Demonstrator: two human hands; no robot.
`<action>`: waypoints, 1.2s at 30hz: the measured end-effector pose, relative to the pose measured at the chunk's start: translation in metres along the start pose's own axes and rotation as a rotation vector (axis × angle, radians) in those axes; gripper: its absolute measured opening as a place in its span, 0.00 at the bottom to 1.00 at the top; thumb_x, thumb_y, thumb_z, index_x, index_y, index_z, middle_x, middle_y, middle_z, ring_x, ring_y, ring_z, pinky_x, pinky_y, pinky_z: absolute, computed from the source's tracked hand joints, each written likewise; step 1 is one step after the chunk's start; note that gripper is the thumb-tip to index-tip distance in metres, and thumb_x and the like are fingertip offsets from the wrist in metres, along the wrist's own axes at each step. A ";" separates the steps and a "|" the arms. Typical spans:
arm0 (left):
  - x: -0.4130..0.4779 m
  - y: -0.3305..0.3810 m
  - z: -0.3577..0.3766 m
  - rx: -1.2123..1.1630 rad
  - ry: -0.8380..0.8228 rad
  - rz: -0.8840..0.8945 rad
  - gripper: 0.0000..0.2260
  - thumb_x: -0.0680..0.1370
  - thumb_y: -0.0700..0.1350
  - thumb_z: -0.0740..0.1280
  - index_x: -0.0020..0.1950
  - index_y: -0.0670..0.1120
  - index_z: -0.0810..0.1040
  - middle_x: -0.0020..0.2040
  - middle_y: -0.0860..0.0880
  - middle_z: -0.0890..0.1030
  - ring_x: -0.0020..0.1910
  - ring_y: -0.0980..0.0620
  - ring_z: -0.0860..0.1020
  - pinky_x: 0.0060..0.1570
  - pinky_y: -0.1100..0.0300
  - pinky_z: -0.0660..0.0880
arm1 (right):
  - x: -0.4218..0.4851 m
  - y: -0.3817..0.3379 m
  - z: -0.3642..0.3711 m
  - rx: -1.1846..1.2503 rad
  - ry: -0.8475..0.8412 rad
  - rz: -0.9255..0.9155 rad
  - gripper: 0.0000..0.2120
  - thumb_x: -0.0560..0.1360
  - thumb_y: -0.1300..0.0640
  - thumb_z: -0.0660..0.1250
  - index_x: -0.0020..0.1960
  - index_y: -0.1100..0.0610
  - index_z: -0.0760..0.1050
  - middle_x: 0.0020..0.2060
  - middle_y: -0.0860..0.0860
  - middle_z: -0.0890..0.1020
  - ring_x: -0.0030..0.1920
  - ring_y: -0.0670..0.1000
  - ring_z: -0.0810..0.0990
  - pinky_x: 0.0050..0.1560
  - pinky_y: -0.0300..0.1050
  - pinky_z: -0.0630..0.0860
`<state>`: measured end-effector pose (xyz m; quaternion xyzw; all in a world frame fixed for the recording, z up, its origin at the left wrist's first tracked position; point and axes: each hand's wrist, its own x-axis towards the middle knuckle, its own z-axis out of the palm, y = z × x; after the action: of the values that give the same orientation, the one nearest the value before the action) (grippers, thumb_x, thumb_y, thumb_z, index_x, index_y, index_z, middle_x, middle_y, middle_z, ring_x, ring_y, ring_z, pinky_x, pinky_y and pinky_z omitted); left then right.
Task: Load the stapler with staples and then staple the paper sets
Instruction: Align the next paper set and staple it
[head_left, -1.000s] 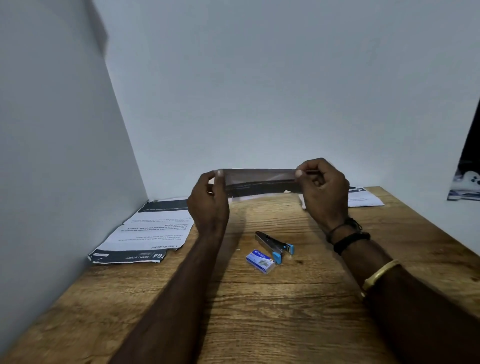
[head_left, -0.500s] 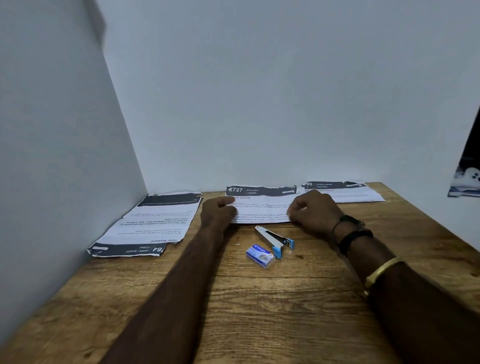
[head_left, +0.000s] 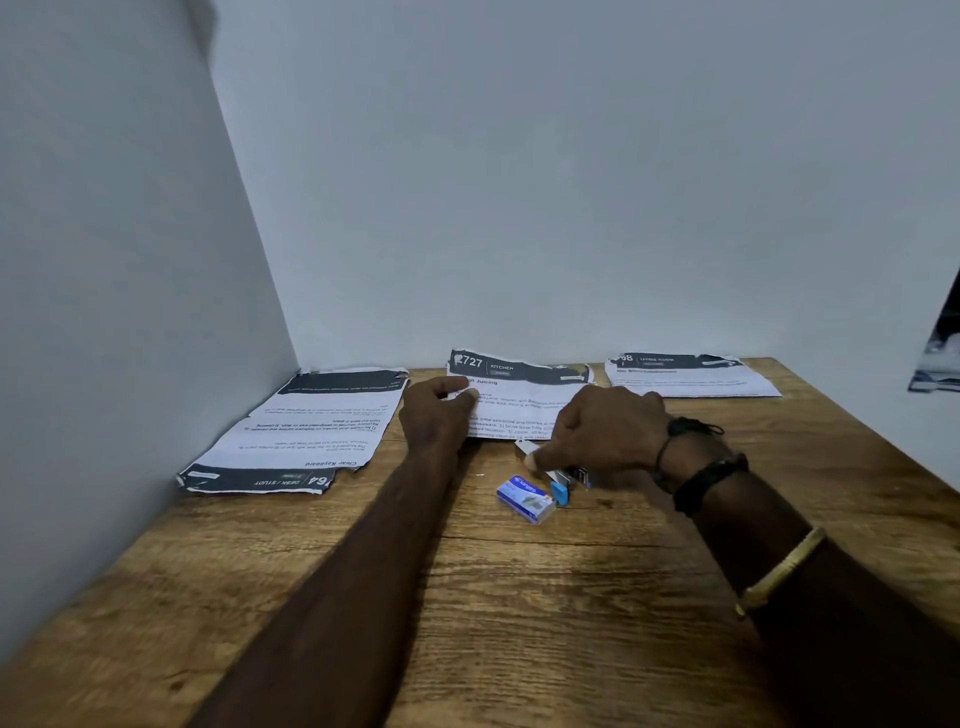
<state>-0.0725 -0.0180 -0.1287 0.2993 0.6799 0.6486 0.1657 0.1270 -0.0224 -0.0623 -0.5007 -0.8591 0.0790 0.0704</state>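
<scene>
**Head view, stapling bench.** The middle paper set (head_left: 519, 387), white printed sheets with a black header band, was held up between both hands a second ago. It now lies flat at the back of the brown wooden table (head_left: 519, 597). I read this as the set having been squared and laid down for stapling.

My left hand (head_left: 436, 415) stays on the set's left edge, fingers loosely bent and grasping nothing, steadying the sheets. My right hand (head_left: 608, 436) has left the paper. It now covers the silver, blue-ended metal stapler (head_left: 561, 488), just in front of the set. The thumb lies against the stapler's near side and the fingers curl over its top. This is a grasp, though the far fingertips are hidden. The stapler is not yet lifted.

- **Containers:** the small blue-and-white cardboard staple box (head_left: 522, 499) lies on its side, touching or nearly touching the stapler's blue end. I cannot tell whether it is open, and no staples show.
- **Stapler channel:** it is hidden, so I cannot tell if it is loaded.
- **Other sets:** a left paper set (head_left: 296, 431) and a right paper set (head_left: 691, 376) lie well apart, untouched.
</scene>
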 end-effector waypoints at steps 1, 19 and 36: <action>-0.001 0.001 0.000 0.003 0.006 0.007 0.08 0.71 0.42 0.77 0.50 0.48 0.87 0.52 0.47 0.87 0.55 0.47 0.84 0.62 0.49 0.78 | -0.002 -0.002 0.000 0.026 -0.026 -0.013 0.25 0.64 0.29 0.73 0.43 0.51 0.84 0.40 0.44 0.84 0.51 0.51 0.82 0.62 0.55 0.72; -0.005 0.009 -0.006 -0.100 -0.048 -0.056 0.15 0.71 0.36 0.72 0.56 0.46 0.86 0.55 0.45 0.86 0.55 0.46 0.84 0.61 0.48 0.80 | 0.010 0.024 -0.003 1.146 -0.332 0.195 0.05 0.72 0.55 0.72 0.44 0.55 0.78 0.33 0.52 0.79 0.28 0.49 0.75 0.30 0.41 0.75; -0.026 0.017 -0.005 0.051 -0.119 0.008 0.08 0.73 0.37 0.74 0.50 0.46 0.88 0.51 0.48 0.87 0.51 0.52 0.84 0.53 0.59 0.80 | 0.064 -0.010 0.019 1.655 -0.047 0.099 0.14 0.79 0.68 0.65 0.64 0.69 0.75 0.56 0.65 0.81 0.59 0.63 0.81 0.51 0.53 0.84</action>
<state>-0.0531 -0.0385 -0.1158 0.3444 0.6838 0.6128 0.1956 0.0835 0.0269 -0.0766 -0.3225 -0.5013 0.6992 0.3947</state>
